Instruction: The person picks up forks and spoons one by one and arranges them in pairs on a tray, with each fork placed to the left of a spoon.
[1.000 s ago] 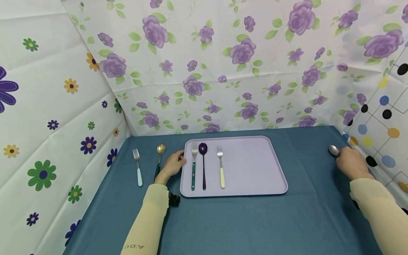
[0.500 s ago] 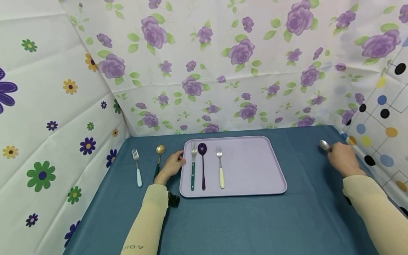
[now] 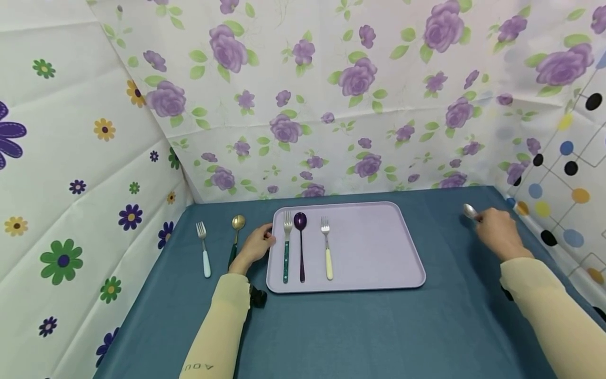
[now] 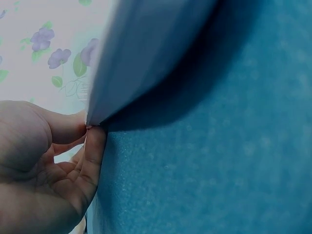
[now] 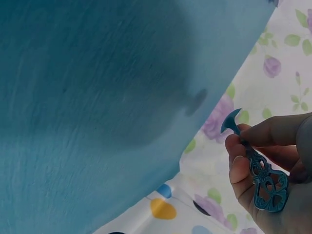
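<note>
My left hand (image 3: 256, 243) is at the left edge of the lilac tray (image 3: 379, 252). In the left wrist view its thumb and a finger (image 4: 95, 146) pinch the tray's rim (image 4: 141, 53). At the right side my right hand (image 3: 498, 232) grips a small spoon, its silver bowl (image 3: 470, 211) pointing to the back left. The right wrist view shows that spoon's ornate openwork handle (image 5: 269, 187) against the palm, held above the cloth. On the tray lie a green-handled fork (image 3: 286, 252), a dark purple spoon (image 3: 300, 221) and a yellow-handled fork (image 3: 329, 258), side by side.
Left of the tray, on the blue cloth (image 3: 355, 337), lie a gold spoon (image 3: 238, 223) with a dark green handle, partly behind the left hand, and a fork with a pale blue handle (image 3: 206, 264). Flower-print sheets (image 3: 322, 105) stand behind and at the left, a dotted one (image 3: 568, 210) at the right.
My right hand has moved left and slightly back with the spoon, away from the dotted sheet. The left hand stays at the tray's edge, and the cutlery on the tray lies as before.
</note>
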{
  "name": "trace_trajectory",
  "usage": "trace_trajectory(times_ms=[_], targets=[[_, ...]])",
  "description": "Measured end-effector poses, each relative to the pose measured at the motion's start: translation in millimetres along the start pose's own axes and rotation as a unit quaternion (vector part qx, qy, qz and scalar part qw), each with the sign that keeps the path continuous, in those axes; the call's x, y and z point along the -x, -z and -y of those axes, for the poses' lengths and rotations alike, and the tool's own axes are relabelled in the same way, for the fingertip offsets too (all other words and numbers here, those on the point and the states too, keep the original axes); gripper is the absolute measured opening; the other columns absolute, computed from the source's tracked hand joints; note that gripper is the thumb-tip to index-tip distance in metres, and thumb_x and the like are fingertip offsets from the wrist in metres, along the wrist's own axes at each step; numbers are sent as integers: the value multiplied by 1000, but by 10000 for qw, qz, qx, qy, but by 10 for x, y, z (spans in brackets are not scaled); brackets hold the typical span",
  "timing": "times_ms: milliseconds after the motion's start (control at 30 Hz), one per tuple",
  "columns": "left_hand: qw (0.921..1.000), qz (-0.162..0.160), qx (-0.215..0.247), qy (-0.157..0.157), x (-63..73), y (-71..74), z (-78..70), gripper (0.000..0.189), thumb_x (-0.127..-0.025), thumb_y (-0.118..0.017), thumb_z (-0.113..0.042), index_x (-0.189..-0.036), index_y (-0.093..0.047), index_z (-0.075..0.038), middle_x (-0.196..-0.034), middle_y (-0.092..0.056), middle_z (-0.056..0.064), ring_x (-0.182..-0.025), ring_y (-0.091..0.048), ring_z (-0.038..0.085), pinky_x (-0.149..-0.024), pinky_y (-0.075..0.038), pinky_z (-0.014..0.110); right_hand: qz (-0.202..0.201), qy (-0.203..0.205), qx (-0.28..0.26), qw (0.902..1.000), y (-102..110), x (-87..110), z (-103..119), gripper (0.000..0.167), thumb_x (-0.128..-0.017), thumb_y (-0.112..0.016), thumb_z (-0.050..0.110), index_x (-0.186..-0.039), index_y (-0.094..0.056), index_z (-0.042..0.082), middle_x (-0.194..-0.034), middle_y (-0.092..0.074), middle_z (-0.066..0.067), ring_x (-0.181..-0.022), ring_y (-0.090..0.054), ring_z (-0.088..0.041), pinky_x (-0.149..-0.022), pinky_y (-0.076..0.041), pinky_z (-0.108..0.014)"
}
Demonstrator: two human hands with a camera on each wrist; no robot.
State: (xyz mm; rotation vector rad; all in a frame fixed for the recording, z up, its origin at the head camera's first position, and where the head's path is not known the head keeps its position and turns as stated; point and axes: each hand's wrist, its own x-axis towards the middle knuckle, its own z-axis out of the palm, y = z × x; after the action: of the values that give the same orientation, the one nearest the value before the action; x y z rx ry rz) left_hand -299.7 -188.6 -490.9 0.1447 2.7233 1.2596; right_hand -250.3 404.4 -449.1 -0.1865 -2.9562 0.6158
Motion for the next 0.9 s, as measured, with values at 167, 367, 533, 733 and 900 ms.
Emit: trace_trajectory(times_ms=[167,367,533,733,900], targets=[[10000,5,1,29,-12,15,-17,50,-107,-54,-8,-154,-43,6,-104,-55,12,-96,-55,25,-86,-44,40,32,96,-69,9999,-12,-30,78,37,-96,-48,-2,-125,-64,-19,-120,-57,-46,-76,-64,-39,-53,-44,-40],[10000,21,-26,33,-26,10,-12,50,-107,-54,-8,-154,-43,5,-106,-56,13,-96,-55,25,-86,-45,40,8,222,-169,9996,-40,-36,155,37,-97,-46,-1,-125,-65,-18,-120,-57,-45,-71,-61,-35,-52,-42,-39],[10000,29,-19,35,-28,18,-15,51,-107,-54,-8,-155,-42,5,-106,-56,13,-96,-55,25,-86,-45,40,30,249,-206,9995,-88,-42,205,37,-97,-46,-1,-125,-65,-18,-120,-58,-45,-70,-56,-32,-52,-39,-38],[10000,19,-9,32,-15,16,-12,51,-107,-54,-8,-154,-43,5,-106,-56,13,-95,-55,25,-85,-45,39,2,371,-298,9989,-131,-58,326,38,-98,-45,0,-125,-67,-15,-120,-59,-44,-65,-52,-29,-52,-37,-38],[10000,41,1,54,-7,9,13,50,-107,-54,-8,-155,-43,5,-105,-56,13,-95,-55,25,-85,-45,39,-66,491,-343,9982,-192,-61,415,38,-95,-45,-2,-122,-69,-15,-119,-60,-44,-65,-51,-30,-52,-35,-38]])
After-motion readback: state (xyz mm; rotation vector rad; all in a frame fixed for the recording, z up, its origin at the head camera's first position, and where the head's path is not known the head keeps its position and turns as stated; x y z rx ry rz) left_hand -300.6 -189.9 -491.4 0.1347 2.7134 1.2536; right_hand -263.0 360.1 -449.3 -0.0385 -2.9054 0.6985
